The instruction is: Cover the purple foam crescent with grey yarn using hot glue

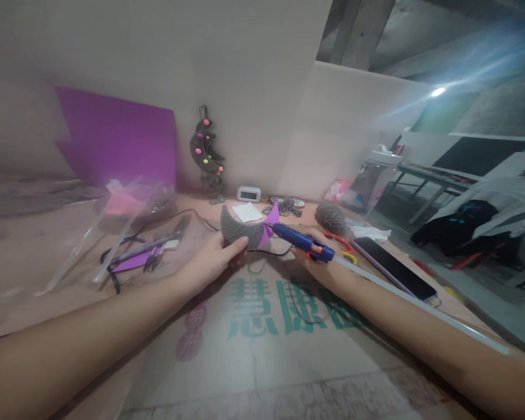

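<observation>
My left hand (233,248) is closed on a crescent moon shape (238,229), its thumb lying over the lower edge. Grey yarn wraps the crescent's left and middle part, while bare purple shows at its right end. In my right hand (312,256) is a blue glue gun (301,240), with a long clear glue stick (424,306) running out of its back along the forearm. The gun's nozzle points left and meets or nearly meets the crescent where yarn gives way to purple. A loose strand of yarn hangs below the crescent.
Behind stand a finished grey moon with coloured pompoms (205,149), a small digital clock (249,193) and a purple sheet (126,140). A grey yarn ball (330,217), a phone (394,267) and a bottle (371,181) are right; scissors (152,259) and glue sticks (76,251) left.
</observation>
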Demonstrator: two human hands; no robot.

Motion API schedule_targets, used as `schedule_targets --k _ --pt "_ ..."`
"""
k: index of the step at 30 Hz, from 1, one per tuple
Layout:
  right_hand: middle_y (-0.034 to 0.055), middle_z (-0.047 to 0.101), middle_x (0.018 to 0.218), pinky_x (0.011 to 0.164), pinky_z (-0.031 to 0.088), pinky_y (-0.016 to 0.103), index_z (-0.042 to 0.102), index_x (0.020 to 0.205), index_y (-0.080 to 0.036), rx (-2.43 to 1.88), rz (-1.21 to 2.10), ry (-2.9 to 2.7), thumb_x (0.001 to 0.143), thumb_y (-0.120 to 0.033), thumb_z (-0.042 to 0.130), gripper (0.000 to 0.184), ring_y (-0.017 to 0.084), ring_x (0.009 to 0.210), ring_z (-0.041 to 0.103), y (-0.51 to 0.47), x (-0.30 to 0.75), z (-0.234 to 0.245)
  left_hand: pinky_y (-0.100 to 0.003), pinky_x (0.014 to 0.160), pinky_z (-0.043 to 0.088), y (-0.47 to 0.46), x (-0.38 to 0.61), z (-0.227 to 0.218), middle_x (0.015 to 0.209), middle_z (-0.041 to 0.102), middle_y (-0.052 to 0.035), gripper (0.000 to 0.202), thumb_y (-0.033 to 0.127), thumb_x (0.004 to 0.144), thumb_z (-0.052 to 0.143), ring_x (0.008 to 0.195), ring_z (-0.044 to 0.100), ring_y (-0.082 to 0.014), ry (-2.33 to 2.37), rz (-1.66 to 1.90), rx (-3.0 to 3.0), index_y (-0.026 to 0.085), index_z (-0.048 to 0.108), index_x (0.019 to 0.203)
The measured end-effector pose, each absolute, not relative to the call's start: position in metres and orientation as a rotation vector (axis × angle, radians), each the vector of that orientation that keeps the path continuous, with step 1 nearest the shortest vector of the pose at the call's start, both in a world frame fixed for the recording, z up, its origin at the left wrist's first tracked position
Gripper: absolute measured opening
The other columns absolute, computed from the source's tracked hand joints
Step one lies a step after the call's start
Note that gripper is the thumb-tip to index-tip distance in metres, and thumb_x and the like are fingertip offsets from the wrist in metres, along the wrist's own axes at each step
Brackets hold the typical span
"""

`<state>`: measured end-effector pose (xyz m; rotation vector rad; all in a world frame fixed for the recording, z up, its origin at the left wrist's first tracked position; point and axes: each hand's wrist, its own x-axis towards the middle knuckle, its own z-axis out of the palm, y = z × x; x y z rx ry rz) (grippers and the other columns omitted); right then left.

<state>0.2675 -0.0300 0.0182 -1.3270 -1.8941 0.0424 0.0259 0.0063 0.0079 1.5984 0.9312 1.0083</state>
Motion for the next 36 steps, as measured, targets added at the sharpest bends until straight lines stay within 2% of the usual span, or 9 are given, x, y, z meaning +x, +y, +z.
schedule_targets --k 9,16,22,27,32,36 --pt "0.0002 0.063 0.071 0.057 0.043 0.028 0.058 0.083 -0.023 -1.367 0.031 -1.907 0.079 -0.039 0.062 0.018 0.017 0.063 0.056 -0.031 0.267 0.019 -0.022 0.050 0.033 0.007 0.027 0.006 0.059 0.050 0.0030 0.028 0.042 0.082 0.057 0.053 0.041 -0.0105 0.912 0.965 1.664 0.017 0.051 0.072" --pt "0.0018 0.066 0.080 0.068 0.047 0.031 0.060 0.089 -0.022 -1.354 0.070 -1.852 0.079 -0.037 0.062 0.019 0.019 0.072 0.061 -0.034 0.263 0.021 -0.022 0.051 0.033 0.008 0.026 0.005 0.058 0.049 0.0028 0.031 0.043 0.084 0.054 0.054 0.042 -0.0106 0.922 0.947 1.684 0.016 0.050 0.069" --pt "0.0034 0.066 0.082 0.067 0.049 0.030 0.059 0.089 -0.021 -1.259 0.220 -1.812 0.086 -0.043 0.056 0.023 0.017 0.069 0.060 -0.039 0.265 0.024 -0.023 0.052 0.035 0.007 0.028 0.009 0.056 0.049 0.0029 0.032 0.044 0.083 0.054 0.052 0.043 -0.0103 0.928 0.998 1.605 0.017 0.048 0.067" --pt "0.0050 0.070 0.089 0.066 0.049 0.029 0.062 0.093 -0.020 -1.280 0.464 -1.620 0.092 -0.053 0.044 0.037 0.017 0.072 0.064 -0.031 0.272 0.024 -0.023 0.052 0.036 0.007 0.027 0.006 0.059 0.052 0.0026 0.029 0.044 0.081 0.057 0.054 0.045 -0.0108 0.935 0.951 1.596 0.016 0.052 0.072" --pt "0.0074 0.071 0.096 0.063 0.050 0.029 0.067 0.092 -0.020 -1.346 0.616 -1.305 0.083 -0.061 0.054 0.044 0.019 0.075 0.065 -0.012 0.283 0.018 -0.023 0.054 0.037 0.009 0.026 0.001 0.063 0.055 0.0026 0.025 0.041 0.081 0.059 0.057 0.049 -0.0126 0.919 0.911 1.675 0.016 0.057 0.079" --pt "0.0074 0.071 0.095 0.070 0.050 0.031 0.068 0.086 -0.019 -1.358 0.570 -1.299 0.078 -0.061 0.061 0.043 0.019 0.079 0.064 -0.001 0.293 0.024 -0.023 0.053 0.037 0.009 0.025 -0.001 0.065 0.059 0.0013 0.024 0.039 0.082 0.058 0.058 0.051 -0.0137 0.900 0.924 1.723 0.016 0.062 0.086"
